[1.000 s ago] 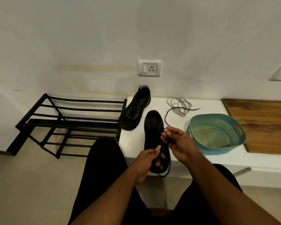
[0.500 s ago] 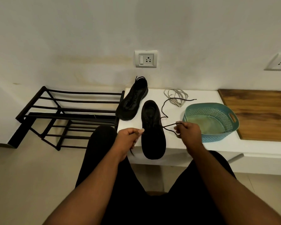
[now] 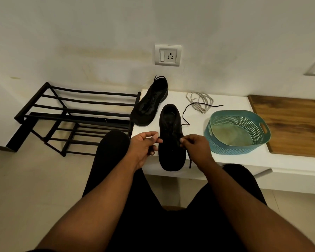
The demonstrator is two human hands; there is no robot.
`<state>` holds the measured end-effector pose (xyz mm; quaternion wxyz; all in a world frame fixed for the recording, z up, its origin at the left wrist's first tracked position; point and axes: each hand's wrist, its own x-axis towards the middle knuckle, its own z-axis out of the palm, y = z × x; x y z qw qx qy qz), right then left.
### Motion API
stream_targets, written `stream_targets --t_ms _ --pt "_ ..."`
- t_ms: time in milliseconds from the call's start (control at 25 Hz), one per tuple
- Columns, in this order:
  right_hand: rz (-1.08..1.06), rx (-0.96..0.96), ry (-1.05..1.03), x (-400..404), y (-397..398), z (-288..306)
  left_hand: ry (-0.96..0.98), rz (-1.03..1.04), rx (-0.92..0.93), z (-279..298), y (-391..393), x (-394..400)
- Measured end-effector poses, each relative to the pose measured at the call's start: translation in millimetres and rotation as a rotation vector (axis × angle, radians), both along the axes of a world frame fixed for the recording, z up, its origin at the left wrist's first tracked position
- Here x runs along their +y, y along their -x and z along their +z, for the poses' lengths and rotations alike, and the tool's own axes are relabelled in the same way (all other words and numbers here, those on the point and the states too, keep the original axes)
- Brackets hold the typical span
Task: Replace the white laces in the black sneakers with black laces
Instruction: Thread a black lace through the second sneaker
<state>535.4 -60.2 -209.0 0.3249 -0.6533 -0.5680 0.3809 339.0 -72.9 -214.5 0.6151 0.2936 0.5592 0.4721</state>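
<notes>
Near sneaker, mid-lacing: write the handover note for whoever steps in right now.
Left hand pinches one end of the black lace; right hand pinches the other.
Near sneaker lies on the white ledge between the hands, black lace partly threaded, a free stretch trailing toward the white laces.
Far sneaker shows black lace ends at its heel; its lacing looks done but is hard to read.
Teal basket sits right.
Left: finish lacing the near sneaker.
</notes>
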Motion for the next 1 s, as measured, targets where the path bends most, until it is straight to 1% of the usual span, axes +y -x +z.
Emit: stream_targets --t_ms 40,80,160,200,240,320,480,560,680,760,800,920,1000 --pt "0.090 -0.060 0.003 -0.6 1.2 2.6 -0.022 -0.021 0.079 -0.3 -3.1 1.2" --pt "0.194 -0.042 0.021 -0.3 5.7 4.2 -0.052 -0.066 0.145 -0.2 -8.8 2.7" --pt "0.335 0.130 0.120 2.4 17.0 5.2 -0.097 -0.163 0.213 -1.6 -20.6 7.6" --pt "0.351 0.228 0.166 4.4 20.7 5.0 -0.109 -0.180 0.230 -1.9 -24.3 11.2" --pt "0.324 0.301 0.196 6.7 24.0 4.9 -0.112 -0.184 0.243 -2.9 -26.4 16.1" --pt "0.224 0.330 0.220 13.2 27.8 3.1 -0.089 -0.164 0.306 -8.7 -27.5 29.4" --pt "-0.008 0.236 0.187 39.7 26.5 -7.7 0.006 0.074 0.610 -26.3 -25.5 66.2" --pt "-0.061 0.203 0.167 52.7 23.1 -11.8 0.036 0.057 0.689 -33.5 -31.2 78.0" --pt "-0.094 0.218 0.183 63.8 24.4 -21.4 0.070 -0.007 0.747 -42.3 -37.8 90.7" --pt "-0.123 0.184 0.180 68.8 27.4 -28.7 0.047 -0.017 0.736 -45.6 -35.9 95.9" --pt "-0.124 0.147 0.167 71.6 29.5 -32.2 0.052 -0.008 0.694 -48.2 -33.3 97.5" --pt "-0.016 -0.050 0.052 76.3 39.9 -36.2 0.125 0.050 0.472 -56.6 -24.8 96.1" --pt "0.078 -0.194 -0.045 79.3 50.7 -37.0 0.156 0.061 0.367 -58.1 -22.0 94.7"
